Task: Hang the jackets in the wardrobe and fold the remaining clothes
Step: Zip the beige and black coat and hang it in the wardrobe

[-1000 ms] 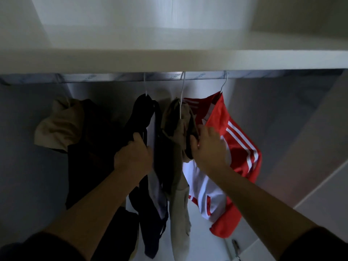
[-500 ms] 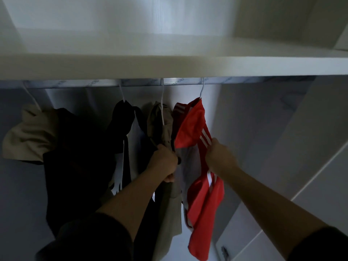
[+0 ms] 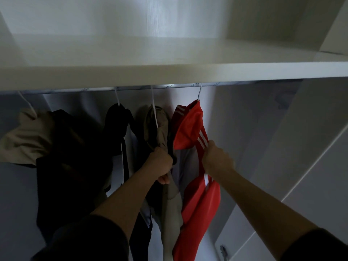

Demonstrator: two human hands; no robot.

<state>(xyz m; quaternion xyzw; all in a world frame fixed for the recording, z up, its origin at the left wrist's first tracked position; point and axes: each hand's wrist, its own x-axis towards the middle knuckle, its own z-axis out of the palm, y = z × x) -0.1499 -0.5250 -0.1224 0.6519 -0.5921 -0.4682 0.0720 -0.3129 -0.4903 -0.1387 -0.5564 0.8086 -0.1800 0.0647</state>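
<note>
Several jackets hang on white hangers from the metal rail (image 3: 135, 88) inside the wardrobe. A red jacket with white stripes (image 3: 190, 132) is the rightmost. My right hand (image 3: 216, 159) grips its striped outer edge. Beside it hangs a khaki jacket (image 3: 160, 127). My left hand (image 3: 162, 166) is curled around fabric between the khaki and red jackets; which edge it holds is hidden. Further left hang a black jacket (image 3: 117, 125), a second dark jacket (image 3: 62, 147) and a beige one (image 3: 26, 136).
A white shelf (image 3: 169, 68) runs just above the rail. The wardrobe's right side wall (image 3: 263, 138) stands close to the red jacket. A white door (image 3: 310, 166) with a metal hinge (image 3: 223, 249) is at the lower right.
My left hand left the black jacket and moved right to the fabric beside the red jacket. My right hand went from the red jacket's front to its outer edge. The red jacket now hangs narrower.
</note>
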